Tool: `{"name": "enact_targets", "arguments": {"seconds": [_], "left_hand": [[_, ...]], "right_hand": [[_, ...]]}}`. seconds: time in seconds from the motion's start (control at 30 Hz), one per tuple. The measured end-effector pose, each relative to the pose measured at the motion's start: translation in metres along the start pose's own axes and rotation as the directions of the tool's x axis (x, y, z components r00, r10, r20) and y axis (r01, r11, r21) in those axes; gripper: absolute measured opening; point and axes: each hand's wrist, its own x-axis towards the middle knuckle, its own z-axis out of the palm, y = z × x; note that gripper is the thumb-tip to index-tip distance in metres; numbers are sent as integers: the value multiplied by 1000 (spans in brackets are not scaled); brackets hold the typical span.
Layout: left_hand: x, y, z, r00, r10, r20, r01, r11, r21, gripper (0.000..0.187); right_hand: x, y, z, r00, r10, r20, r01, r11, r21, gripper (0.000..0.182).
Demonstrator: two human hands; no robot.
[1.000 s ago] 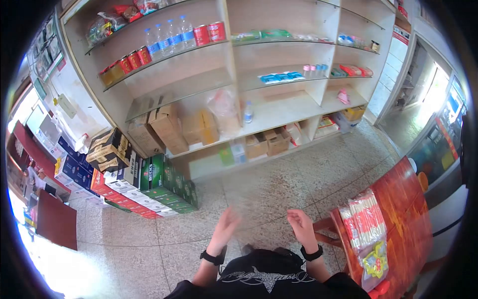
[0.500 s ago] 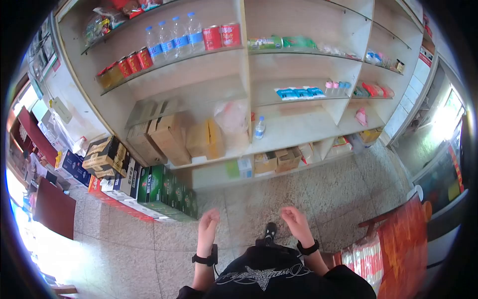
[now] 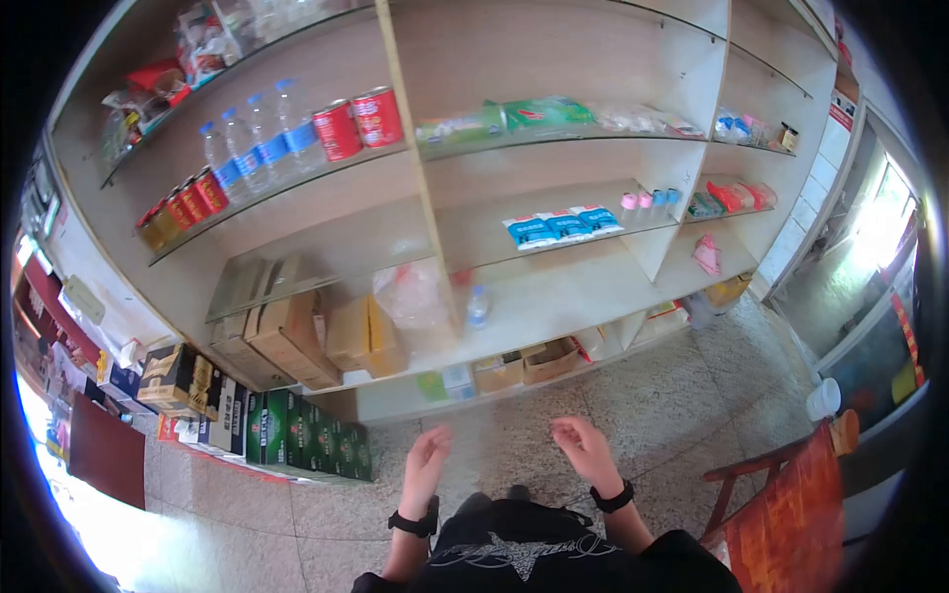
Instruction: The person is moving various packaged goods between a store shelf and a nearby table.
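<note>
- The left grip point(image 3: 427, 463) is hovering above the speckled floor point(image 3: 494, 427) with its fingers loosely bent and slightly blurred; no object is showing in it.
- The right grip point(image 3: 585, 450) is hanging apart from it at a similar height, its fingers curling inward, and is pinching nothing visible.
- Beyond both, an open brown cardboard carton point(image 3: 551, 362) is sitting near the front edge of the lowest shelf, just beside another brown cardboard box point(image 3: 497, 373).
- Above, a small clear plastic bottle with a blue cap point(image 3: 477, 310) is standing upright on the long white shelf board point(image 3: 568, 272), between its front and back edges, just right of the upright divider point(image 3: 419, 188).
- The bottle is probably offering a light, smooth, slightly yielding body; its middle, below the cap, is giving the surest hold. Its fill is staying unclear.
- The carton is likely being stiff along its walls but floppy at its flaps, so opposite lower sides are suiting two hands better.
</note>
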Motion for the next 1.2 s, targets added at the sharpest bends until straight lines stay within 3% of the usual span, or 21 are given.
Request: {"name": "enact_targets", "arguments": {"seconds": [0.27,0.37,0.57,0.7,0.87,0.97,1.03,1.2], "left_hand": [[74,-6,30,997,-21,70,18,999,41,23],[113,-12,50,990,12,137,-19,999,51,24],[202,-20,84,972,41,232,-51,998,36,25],[265,11,98,955,128,267,-148,987,56,26],[323,15,103,955,123,270,-139,989,41,25],[339,8,105,945,100,310,-119,992,41,25],[347,10,107,943,14,334,-66,987,147,25],[358,-4,110,970,25,241,-50,994,100,23]], "right_hand": [[-3,49,-21,967,230,-107,-207,959,196,23],[17,49,-35,951,276,-138,-261,958,119,21],[93,76,-43,962,182,-206,-181,983,20,22],[153,46,-56,967,104,-234,-120,991,-56,25],[208,30,-62,980,22,-198,-46,992,-115,25],[226,44,-56,970,33,-240,-61,992,-108,25],[235,49,-53,973,102,-207,-122,989,-85,26],[271,76,-53,976,189,-105,-196,979,-63,25]]}}
